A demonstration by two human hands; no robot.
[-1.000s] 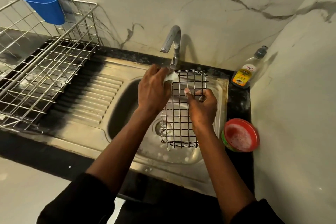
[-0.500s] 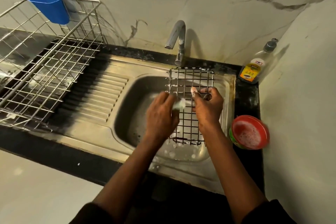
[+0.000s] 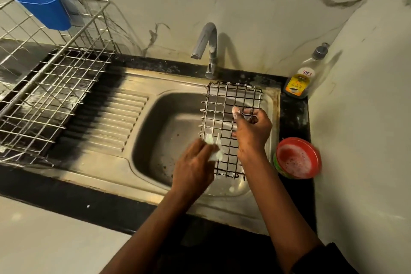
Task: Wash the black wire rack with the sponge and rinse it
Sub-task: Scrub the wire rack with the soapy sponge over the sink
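Right hand point(image 3: 252, 131) grips rack point(image 3: 231, 104) — left hand's point(image 3: 193, 165) sponge point(image 3: 215, 150) against it.

Sponge point(image 3: 215, 155) mostly hidden under left hand point(image 3: 193, 168); drying basket point(image 3: 53, 59) cut off left.

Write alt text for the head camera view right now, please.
A person's right hand grips a black wire rack over a steel sink while the left hand rubs a foamy sponge against its lower left edge. A red bowl of suds and a soap bottle stand at the right; a wire dish drainer with a blue cup sits at the left.
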